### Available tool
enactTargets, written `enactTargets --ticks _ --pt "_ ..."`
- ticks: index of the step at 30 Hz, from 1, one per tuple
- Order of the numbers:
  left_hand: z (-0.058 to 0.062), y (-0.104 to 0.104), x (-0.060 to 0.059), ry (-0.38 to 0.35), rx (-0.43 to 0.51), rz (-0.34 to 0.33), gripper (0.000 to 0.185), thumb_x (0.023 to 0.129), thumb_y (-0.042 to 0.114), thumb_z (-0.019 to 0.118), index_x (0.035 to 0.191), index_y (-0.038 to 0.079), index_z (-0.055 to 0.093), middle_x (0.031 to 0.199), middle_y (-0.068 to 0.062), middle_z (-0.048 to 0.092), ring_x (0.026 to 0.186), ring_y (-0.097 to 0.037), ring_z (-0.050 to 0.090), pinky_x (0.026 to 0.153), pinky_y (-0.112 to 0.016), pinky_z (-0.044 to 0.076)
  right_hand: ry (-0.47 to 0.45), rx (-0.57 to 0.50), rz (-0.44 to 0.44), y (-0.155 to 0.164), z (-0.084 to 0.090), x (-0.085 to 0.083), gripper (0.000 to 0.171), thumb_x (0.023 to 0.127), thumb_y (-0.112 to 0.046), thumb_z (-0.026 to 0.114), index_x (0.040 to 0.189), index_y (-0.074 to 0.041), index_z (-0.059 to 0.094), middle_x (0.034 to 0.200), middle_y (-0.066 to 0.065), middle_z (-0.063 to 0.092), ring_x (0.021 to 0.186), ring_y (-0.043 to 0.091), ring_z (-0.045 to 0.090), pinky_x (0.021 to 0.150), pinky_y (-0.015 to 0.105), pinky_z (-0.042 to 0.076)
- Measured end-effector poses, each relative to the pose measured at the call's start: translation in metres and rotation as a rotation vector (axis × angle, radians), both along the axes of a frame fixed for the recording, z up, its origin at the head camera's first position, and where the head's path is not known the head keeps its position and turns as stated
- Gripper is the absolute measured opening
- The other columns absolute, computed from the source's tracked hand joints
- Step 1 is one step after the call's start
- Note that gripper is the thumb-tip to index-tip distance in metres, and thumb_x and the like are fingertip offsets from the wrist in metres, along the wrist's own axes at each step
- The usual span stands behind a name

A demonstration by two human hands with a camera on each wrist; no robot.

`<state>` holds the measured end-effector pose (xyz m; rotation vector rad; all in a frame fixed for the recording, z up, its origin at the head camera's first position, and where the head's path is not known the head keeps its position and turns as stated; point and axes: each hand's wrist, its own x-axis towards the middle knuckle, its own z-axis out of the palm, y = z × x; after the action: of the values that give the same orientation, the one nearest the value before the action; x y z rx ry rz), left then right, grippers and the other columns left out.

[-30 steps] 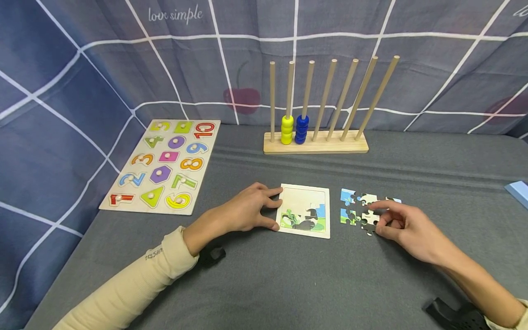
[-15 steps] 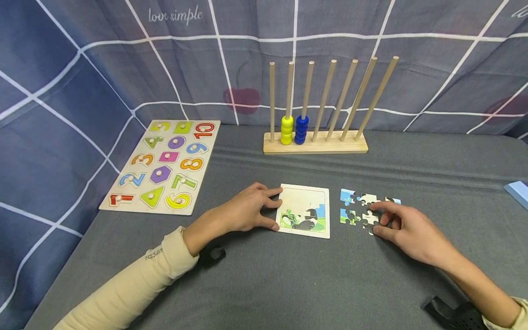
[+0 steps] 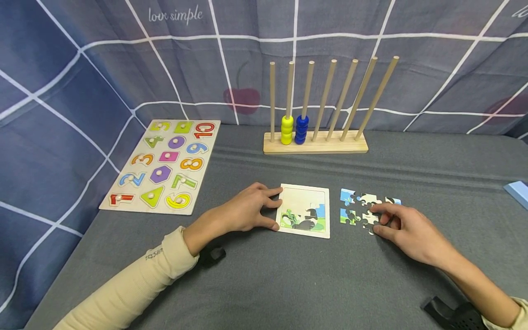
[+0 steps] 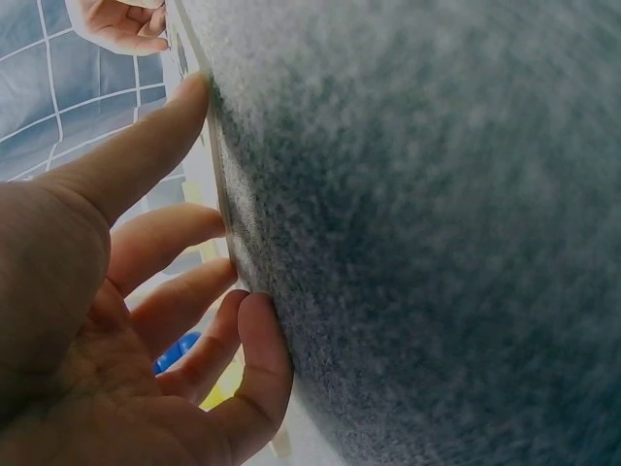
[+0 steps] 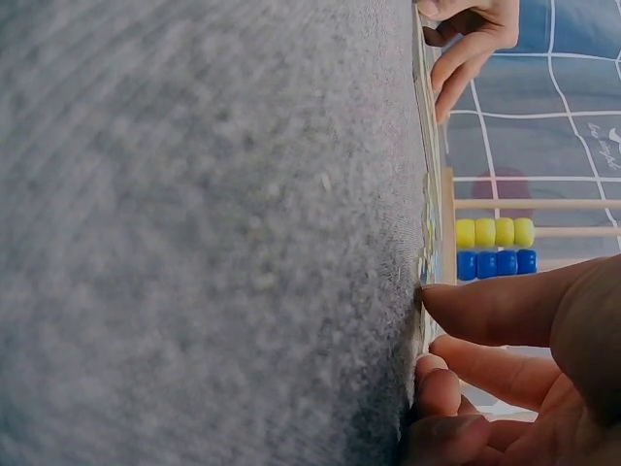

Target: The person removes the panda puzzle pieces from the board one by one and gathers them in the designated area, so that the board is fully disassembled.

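In the head view a square panda puzzle tray (image 3: 304, 188) lies flat, its lower part filled with a panda picture and its upper part bare wood. My left hand (image 3: 247, 208) rests on the tray's left edge, thumb and fingers spread along it. To the right of the tray several loose jigsaw pieces (image 3: 347, 197) lie close together. My right hand (image 3: 412, 231) has its thumb and index finger on opposite sides of a black-and-white puzzle piece (image 3: 368, 219), pinching it low at the table. The fingers partly cover that piece and its neighbours.
At the back stands a wooden peg rack (image 3: 321, 147) with yellow beads (image 3: 287, 130) and blue beads (image 3: 302, 130). A number-and-shape board (image 3: 165, 167) lies at left. A light blue block (image 3: 517, 192) sits at the right edge. Behind hangs a checked curtain (image 3: 330, 23).
Over the first half second my right thumb and index finger shifted slightly and the pinched puzzle piece moved a little. My left hand and the tray stayed in place.
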<state>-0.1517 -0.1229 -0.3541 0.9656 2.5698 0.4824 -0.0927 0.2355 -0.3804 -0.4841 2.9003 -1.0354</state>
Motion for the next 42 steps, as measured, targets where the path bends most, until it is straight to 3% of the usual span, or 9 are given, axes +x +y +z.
enactTargets --ticks 8,20,31,42 --pt "0.001 0.0 0.001 0.011 0.001 -0.011 0.064 0.083 0.036 0.08 0.136 0.006 0.059 0.155 -0.007 0.038 0.13 -0.029 0.042 0.104 -0.045 0.038 -0.005 0.007 -0.007 -0.002 0.001 0.002 0.031 0.085 -0.004 0.074 0.115 -0.002 0.068 0.082 -0.003 0.054 0.058 0.005 0.044 0.055 0.025 0.035" --pt "0.0 0.0 0.0 0.006 0.002 -0.007 0.064 0.083 0.036 0.08 0.136 0.007 0.059 0.155 -0.007 0.038 0.131 -0.03 0.041 0.104 -0.046 0.038 0.078 -0.014 0.015 -0.029 0.016 0.001 0.03 0.083 -0.006 0.077 0.112 -0.006 0.069 0.083 -0.002 0.05 0.064 0.006 0.042 0.057 0.025 0.034" --pt "0.001 -0.001 0.001 0.007 0.006 -0.005 0.063 0.083 0.035 0.08 0.136 0.006 0.06 0.155 -0.007 0.038 0.131 -0.03 0.042 0.105 -0.046 0.037 -0.024 -0.074 0.156 -0.081 0.018 -0.016 0.031 0.087 -0.009 0.074 0.117 -0.006 0.068 0.088 -0.002 0.057 0.069 0.01 0.048 0.061 0.029 0.041" --pt "-0.002 -0.001 0.001 0.03 0.02 -0.011 0.063 0.082 0.036 0.081 0.134 0.006 0.062 0.153 -0.008 0.041 0.13 -0.03 0.043 0.105 -0.043 0.038 -0.072 0.058 0.215 -0.101 0.015 -0.029 0.038 0.086 -0.013 0.076 0.121 -0.002 0.067 0.094 0.002 0.056 0.074 0.012 0.048 0.064 0.032 0.041"
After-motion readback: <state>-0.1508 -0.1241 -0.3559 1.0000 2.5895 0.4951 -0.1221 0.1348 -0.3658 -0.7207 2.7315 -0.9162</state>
